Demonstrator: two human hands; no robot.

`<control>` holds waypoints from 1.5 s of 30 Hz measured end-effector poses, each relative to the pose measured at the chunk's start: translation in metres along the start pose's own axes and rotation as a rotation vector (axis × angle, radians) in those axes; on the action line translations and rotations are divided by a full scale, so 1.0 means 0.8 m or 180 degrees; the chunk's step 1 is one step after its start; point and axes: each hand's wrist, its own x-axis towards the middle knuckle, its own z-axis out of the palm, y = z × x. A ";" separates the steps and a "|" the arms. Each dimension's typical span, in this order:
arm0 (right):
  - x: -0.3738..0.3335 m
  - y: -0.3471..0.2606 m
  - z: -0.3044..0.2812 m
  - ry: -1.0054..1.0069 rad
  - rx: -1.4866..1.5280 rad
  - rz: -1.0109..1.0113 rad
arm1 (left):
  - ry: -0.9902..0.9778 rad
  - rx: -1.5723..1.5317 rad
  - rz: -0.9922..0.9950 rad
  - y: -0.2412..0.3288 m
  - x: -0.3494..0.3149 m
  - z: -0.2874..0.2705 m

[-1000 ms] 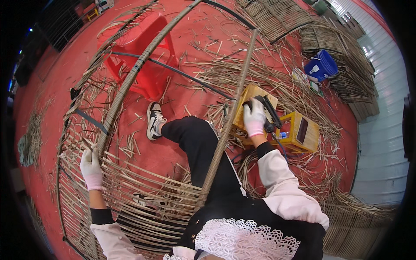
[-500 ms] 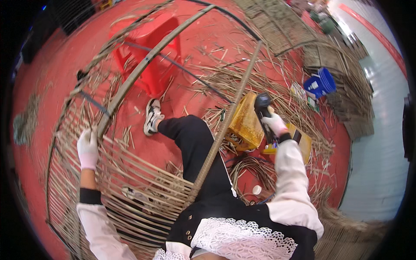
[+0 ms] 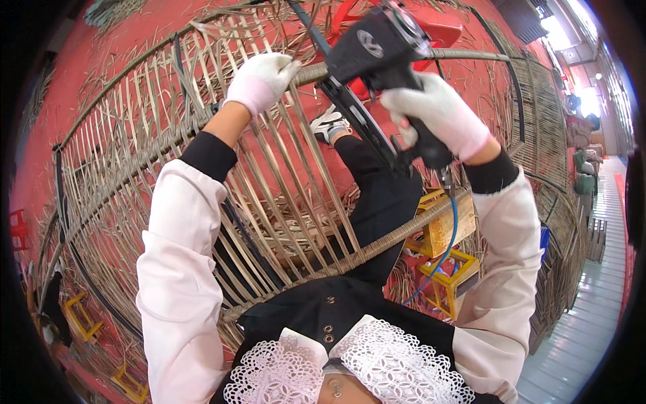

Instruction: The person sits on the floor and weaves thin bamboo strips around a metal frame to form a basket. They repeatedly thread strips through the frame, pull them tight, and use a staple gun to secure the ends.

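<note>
A black staple gun [image 3: 380,50] is raised high in the middle of the view, its nose close against a rounded pole of the woven frame [image 3: 202,175]. The right hand [image 3: 437,114], in a white glove, is clamped around the gun's handle, and a blue hose [image 3: 449,229] hangs down from the base of that handle. The left hand [image 3: 261,81], also gloved in white, is closed over the same pole of the frame, just to the left of the gun, so the two hands sit near each other but apart. The frame is a large curved piece made of thin cane slats tied between thicker poles; it leans across the person's lap and fills most of the left half of the view. Through the slats shows a black trouser leg ending in a white shoe [image 3: 330,124]. Below the right forearm stands a yellow stool [image 3: 444,232], with loose straw strewn around it on the red floor [image 3: 87,81]. More woven frames [image 3: 558,175] are stacked at the right edge.
</note>
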 end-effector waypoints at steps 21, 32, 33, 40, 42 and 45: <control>-0.104 0.066 -0.027 0.0685 0.0636 0.0604 | -0.0071 -0.0312 -0.0467 -0.006 0.005 0.009; -0.282 0.465 -0.131 0.3293 -0.1564 0.2288 | -0.0661 0.0027 0.0049 -0.029 0.008 0.008; -0.269 0.499 -0.120 0.3516 -0.1829 0.2714 | -0.0617 0.0044 0.0086 -0.030 0.008 0.009; -0.203 0.623 -0.034 0.3853 -0.2532 0.2543 | -0.0862 -0.0732 -0.0522 -0.030 0.008 0.004; -0.197 0.632 -0.026 0.4008 -0.2581 0.2418 | -0.0715 -0.0587 -0.0171 -0.027 0.009 0.005; -0.197 0.621 -0.029 0.3996 -0.2368 0.2333 | -0.0669 -0.0374 -0.0267 -0.021 0.010 0.007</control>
